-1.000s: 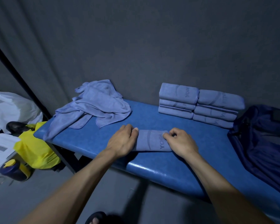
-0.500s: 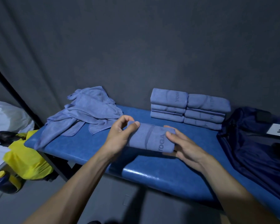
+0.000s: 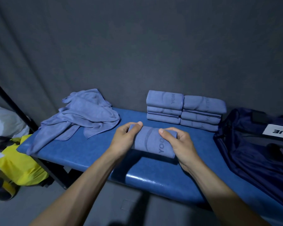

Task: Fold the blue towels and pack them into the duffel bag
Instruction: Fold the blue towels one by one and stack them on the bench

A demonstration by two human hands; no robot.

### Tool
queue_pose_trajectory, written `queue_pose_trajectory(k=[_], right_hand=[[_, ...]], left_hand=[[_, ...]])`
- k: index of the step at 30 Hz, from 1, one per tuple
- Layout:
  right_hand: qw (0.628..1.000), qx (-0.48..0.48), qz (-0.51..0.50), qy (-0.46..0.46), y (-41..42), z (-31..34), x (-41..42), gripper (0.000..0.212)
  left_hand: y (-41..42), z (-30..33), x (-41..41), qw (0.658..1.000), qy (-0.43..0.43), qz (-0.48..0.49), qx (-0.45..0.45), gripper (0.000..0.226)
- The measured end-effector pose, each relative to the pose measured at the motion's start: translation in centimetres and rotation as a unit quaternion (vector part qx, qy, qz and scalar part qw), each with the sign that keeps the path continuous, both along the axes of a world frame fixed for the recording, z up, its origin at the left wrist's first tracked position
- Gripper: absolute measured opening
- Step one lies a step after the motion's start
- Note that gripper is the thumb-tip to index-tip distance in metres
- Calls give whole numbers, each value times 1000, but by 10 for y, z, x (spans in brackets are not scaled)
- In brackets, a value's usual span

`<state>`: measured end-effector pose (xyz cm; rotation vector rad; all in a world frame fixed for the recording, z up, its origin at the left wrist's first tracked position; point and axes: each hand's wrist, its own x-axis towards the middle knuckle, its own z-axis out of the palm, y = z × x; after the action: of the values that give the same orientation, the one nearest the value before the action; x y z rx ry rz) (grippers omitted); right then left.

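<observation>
Both hands, left (image 3: 123, 139) and right (image 3: 180, 144), gripped a folded towel (image 3: 151, 141) at frame centre above the desk (image 3: 95, 150); duffel bag (image 3: 255, 144) at right.

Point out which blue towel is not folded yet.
The crumpled towel at the bench's left end, lying loose and spread out. The one held by both hands and the two stacks by the wall are neatly folded.

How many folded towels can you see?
7: three in the left stack, three in the right stack, one held by both hands. More could hide behind.
</observation>
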<state>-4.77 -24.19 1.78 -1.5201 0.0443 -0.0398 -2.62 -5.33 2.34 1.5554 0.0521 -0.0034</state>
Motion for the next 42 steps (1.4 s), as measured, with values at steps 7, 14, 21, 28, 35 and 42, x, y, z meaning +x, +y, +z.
queue_pose_trajectory(k=[7,14,21,28,35,42], right_hand=[[991,-101,-86,2,3,-14,8,50],[977,-139,-159,10,-12,-28,38,44],[980,-133,-142,50,-25,-41,69,41],[964,-177,-195,34,-33,-47,91,15],[939,-246,-239,-16,-35,-45,98,35],[846,-468,-212,-139,-36,-36,85,24]], left_hand=[[-4,-10,13,990,-50,97,87,37],[-4,-20,39,998,44,-30,29,38],[-13,-36,81,996,67,31,50,14],[-25,-41,105,976,-23,74,203,23],[-24,-53,120,961,-99,67,249,21],[-30,-47,116,920,-120,63,368,22]])
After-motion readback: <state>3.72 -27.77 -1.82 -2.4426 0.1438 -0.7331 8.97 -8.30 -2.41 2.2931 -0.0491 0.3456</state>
